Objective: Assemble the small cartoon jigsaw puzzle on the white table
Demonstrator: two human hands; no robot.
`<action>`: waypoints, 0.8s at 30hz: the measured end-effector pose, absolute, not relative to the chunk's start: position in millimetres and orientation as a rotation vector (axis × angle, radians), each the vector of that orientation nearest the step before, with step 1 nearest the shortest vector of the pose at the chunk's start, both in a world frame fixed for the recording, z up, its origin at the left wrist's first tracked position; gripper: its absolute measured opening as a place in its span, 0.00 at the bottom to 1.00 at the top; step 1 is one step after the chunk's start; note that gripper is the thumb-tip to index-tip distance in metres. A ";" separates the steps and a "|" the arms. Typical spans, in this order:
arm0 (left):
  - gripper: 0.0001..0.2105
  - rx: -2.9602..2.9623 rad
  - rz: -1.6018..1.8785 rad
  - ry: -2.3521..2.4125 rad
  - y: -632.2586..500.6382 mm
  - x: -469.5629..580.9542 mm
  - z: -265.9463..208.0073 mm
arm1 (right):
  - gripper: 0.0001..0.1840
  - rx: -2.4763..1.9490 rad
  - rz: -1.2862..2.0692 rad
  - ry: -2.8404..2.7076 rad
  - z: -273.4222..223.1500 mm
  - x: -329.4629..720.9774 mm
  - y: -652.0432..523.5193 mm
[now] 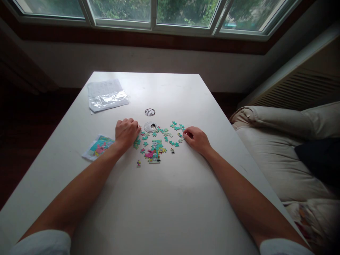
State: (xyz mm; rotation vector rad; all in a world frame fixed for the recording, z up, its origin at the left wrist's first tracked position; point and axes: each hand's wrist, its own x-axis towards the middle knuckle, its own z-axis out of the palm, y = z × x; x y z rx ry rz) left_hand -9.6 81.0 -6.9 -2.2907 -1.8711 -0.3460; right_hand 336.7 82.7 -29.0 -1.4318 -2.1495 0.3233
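Note:
A partly joined jigsaw puzzle (155,152) with cartoon figures on a teal ground lies in the middle of the white table (172,202). Loose teal puzzle pieces (174,143) are scattered behind it and to both sides. My left hand (127,132) rests at the left edge of the scatter, its fingers curled and the fingertips partly hidden. At the right edge, my right hand (197,139) has thumb and fingers pinched together beside several pieces; whatever is between them is too small to make out. One loose piece (138,163) lies apart at the front left.
A small picture card (99,147) lies beside my left forearm. Farther back are a clear plastic bag with paper (107,95), a round table hole (150,112) and a round grommet cover (150,127). A beige sofa (265,152) stands right of the table, windows behind.

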 end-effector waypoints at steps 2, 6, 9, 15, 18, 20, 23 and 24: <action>0.15 -2.300 -0.329 -1.852 80.7 -9.8 -6.9 | 0.05 -1.435 0.321 -2.150 -28.8 336.4 82.6; 0.16 -2.331 -0.315 -1.814 79.9 -9.8 -6.8 | 0.05 -1.437 0.323 -2.157 -28.9 336.5 82.7; 0.17 -2.339 -0.320 -1.805 79.9 -9.6 -7.2 | 0.05 -1.433 0.311 -2.161 -29.3 336.8 82.9; 0.15 -2.322 -0.361 -1.827 84.6 -13.1 -5.2 | 0.05 -1.434 0.325 -2.159 -30.5 337.6 84.5; 0.15 -2.313 -0.424 -1.839 84.9 -13.4 -2.2 | 0.05 -1.422 0.334 -2.142 -29.7 338.2 84.3; 0.15 -2.324 -0.481 -1.838 81.2 -9.4 0.6 | 0.05 -1.407 0.337 -2.100 -26.3 335.8 81.6; 0.15 -2.377 -0.575 -1.821 68.8 4.8 7.4 | 0.06 -1.358 0.392 -2.004 -15.4 322.5 70.3; 0.15 -2.401 -0.624 -1.817 63.1 11.4 10.6 | 0.07 -1.330 0.454 -1.975 -10.7 315.2 64.6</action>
